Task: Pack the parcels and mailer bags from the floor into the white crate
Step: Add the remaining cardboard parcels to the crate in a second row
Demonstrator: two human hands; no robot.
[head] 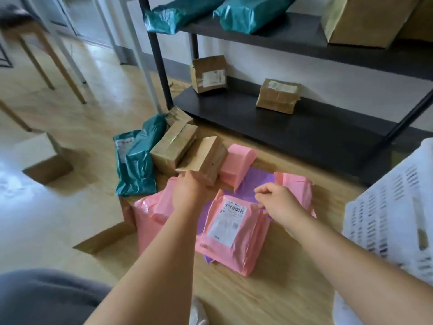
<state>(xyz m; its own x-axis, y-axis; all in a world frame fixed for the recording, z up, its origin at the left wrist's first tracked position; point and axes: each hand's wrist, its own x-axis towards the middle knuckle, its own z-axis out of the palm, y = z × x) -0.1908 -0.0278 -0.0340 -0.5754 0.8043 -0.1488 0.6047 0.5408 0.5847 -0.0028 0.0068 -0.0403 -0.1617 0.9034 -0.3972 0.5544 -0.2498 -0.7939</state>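
Note:
A heap of parcels lies on the wooden floor in front of me. A pink mailer bag with a white label (234,233) lies on a purple mailer bag (254,184), with more pink bags (152,214) around them. Behind these sit a brown parcel (206,158), a second brown parcel (173,148) and teal mailer bags (138,165). My left hand (189,188) reaches over a pink bag, its fingers curled on the near end of the first brown parcel. My right hand (278,200) is curled, pinching at the labelled pink bag's upper right corner. The white crate (386,207) stands at the right.
A black shelf rack (293,123) stands behind the heap, holding brown parcels (209,73) and teal bags (248,12). A small cardboard box (46,165) and a flat cardboard piece (105,238) lie at the left. Wooden chair legs (58,64) stand at far left.

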